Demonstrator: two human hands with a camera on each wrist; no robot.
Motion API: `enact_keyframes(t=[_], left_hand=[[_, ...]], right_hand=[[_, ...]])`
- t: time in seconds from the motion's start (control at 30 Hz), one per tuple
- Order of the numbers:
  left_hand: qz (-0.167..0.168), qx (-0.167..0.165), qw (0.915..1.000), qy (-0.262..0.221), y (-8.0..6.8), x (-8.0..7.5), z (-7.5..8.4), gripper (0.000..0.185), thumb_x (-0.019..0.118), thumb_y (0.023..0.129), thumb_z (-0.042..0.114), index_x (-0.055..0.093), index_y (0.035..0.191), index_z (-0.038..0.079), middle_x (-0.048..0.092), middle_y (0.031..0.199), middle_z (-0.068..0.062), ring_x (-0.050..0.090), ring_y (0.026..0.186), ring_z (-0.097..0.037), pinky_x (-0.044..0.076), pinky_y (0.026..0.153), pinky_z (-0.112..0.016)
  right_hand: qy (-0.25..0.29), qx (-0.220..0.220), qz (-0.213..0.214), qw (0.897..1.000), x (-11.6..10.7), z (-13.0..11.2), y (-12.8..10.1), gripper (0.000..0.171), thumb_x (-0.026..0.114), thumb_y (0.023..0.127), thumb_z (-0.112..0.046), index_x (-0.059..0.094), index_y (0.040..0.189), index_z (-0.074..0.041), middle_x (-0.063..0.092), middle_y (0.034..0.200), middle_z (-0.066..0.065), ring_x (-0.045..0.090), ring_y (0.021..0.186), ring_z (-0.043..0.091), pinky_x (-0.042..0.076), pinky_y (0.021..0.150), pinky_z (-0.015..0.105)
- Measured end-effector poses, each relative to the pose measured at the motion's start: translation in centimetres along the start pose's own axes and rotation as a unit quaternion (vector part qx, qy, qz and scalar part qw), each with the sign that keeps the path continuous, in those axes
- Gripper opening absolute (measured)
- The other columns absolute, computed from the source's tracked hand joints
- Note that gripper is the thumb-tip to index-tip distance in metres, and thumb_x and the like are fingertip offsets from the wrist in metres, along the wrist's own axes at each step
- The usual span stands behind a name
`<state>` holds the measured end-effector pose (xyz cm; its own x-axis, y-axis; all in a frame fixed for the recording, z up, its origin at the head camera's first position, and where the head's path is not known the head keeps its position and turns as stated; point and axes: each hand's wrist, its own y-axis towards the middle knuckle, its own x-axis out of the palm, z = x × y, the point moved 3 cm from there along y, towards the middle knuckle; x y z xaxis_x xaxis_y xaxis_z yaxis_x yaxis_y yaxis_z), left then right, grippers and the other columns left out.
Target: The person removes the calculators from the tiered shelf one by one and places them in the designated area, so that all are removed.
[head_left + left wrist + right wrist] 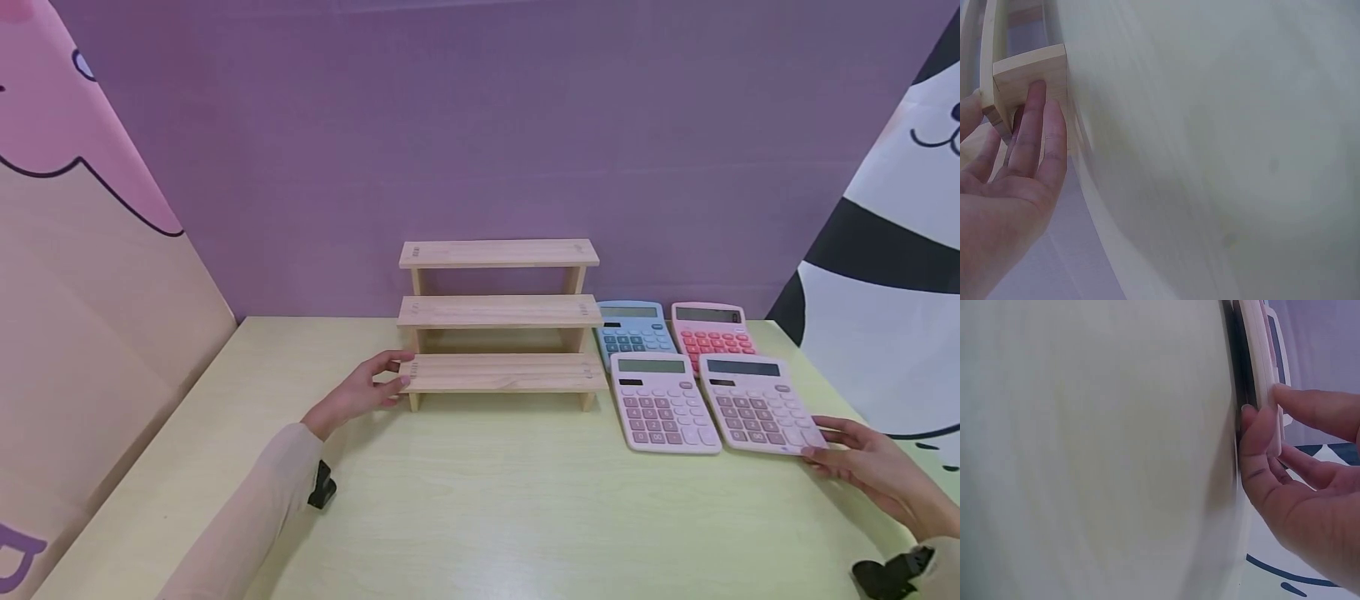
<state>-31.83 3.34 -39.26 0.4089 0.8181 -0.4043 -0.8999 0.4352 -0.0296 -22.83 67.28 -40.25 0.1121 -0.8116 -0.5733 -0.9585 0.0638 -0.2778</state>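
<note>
Right hand (873,467): fingertips pinch the near right corner of the pale pink calculator (757,404).
Left hand (360,390): straight fingers rest against the left end of the wooden stepped shelf (498,317) (lowest tier).
Neighbours: three more calculators, all on the table (480,508).

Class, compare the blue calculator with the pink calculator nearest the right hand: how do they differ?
The blue calculator lies in the back row beside the wooden shelf, untouched; the pink calculator lies in the front row, its corner pinched by the right hand. Colours differ. Both share shape and layout.
</note>
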Motion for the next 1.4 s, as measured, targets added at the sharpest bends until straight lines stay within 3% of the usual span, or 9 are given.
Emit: enact_keyframes(t=[0.13,0.3,0.7,0.93,1.3,1.4], left_hand=[[0.001,0.000,1.0000,-0.002,0.1,0.0,-0.1,0.049,0.052,0.093,0.022,0.035,0.138,0.013,0.037,0.124,-0.017,0.056,0.105,-0.029,0.052,0.088,-0.041],[0.002,0.000,1.0000,-0.006,0.3,-0.1,-0.3,0.048,0.053,0.093,0.022,0.036,0.137,0.014,0.037,0.124,-0.017,0.056,0.104,-0.028,0.053,0.087,-0.041],[0.005,-0.011,0.9999,-0.006,0.0,0.1,0.1,0.048,0.052,0.093,0.020,0.035,0.138,0.014,0.039,0.124,-0.015,0.056,0.107,-0.030,0.052,0.088,-0.040],[0.007,-0.014,0.9998,-0.008,0.1,0.0,-0.2,0.048,0.052,0.093,0.021,0.036,0.138,0.015,0.039,0.124,-0.015,0.056,0.106,-0.028,0.052,0.088,-0.040],[0.003,-0.011,0.9999,-0.009,0.2,0.1,-0.3,0.046,0.051,0.094,0.021,0.036,0.137,0.015,0.038,0.131,-0.014,0.054,0.108,-0.028,0.052,0.088,-0.040],[0.002,-0.011,0.9999,-0.008,0.3,0.1,-0.3,0.047,0.052,0.094,0.022,0.036,0.137,0.016,0.038,0.129,-0.014,0.055,0.108,-0.028,0.052,0.088,-0.040]], right_hand=[[-0.007,0.011,-0.006,1.000,0.0,-0.1,0.2,0.087,0.061,0.088,-0.027,0.003,0.137,0.016,0.027,0.124,0.035,0.055,0.077,0.006,0.053,0.069,0.024],[-0.024,0.030,-0.007,0.999,-0.1,-0.4,0.2,0.091,0.061,0.087,-0.032,0.003,0.137,0.015,0.018,0.130,0.037,0.052,0.075,0.004,0.051,0.067,0.021],[-0.062,0.044,-0.012,0.997,-0.2,-0.9,0.1,0.087,0.060,0.088,-0.033,0.006,0.136,0.015,0.022,0.126,0.037,0.045,0.076,0.004,0.046,0.063,0.023],[-0.070,0.046,-0.007,0.996,-0.3,-0.7,0.2,0.094,0.063,0.084,-0.041,0.008,0.137,0.015,0.021,0.127,0.037,0.043,0.076,0.005,0.045,0.062,0.023],[-0.062,0.059,0.001,0.996,-0.4,-0.8,0.0,0.090,0.064,0.085,-0.035,0.009,0.136,0.015,0.022,0.126,0.038,0.049,0.073,0.006,0.044,0.061,0.024],[-0.078,0.054,0.017,0.995,-0.5,-0.8,-0.1,0.085,0.063,0.085,-0.032,0.014,0.135,0.015,0.030,0.123,0.038,0.051,0.072,0.005,0.045,0.059,0.024]])
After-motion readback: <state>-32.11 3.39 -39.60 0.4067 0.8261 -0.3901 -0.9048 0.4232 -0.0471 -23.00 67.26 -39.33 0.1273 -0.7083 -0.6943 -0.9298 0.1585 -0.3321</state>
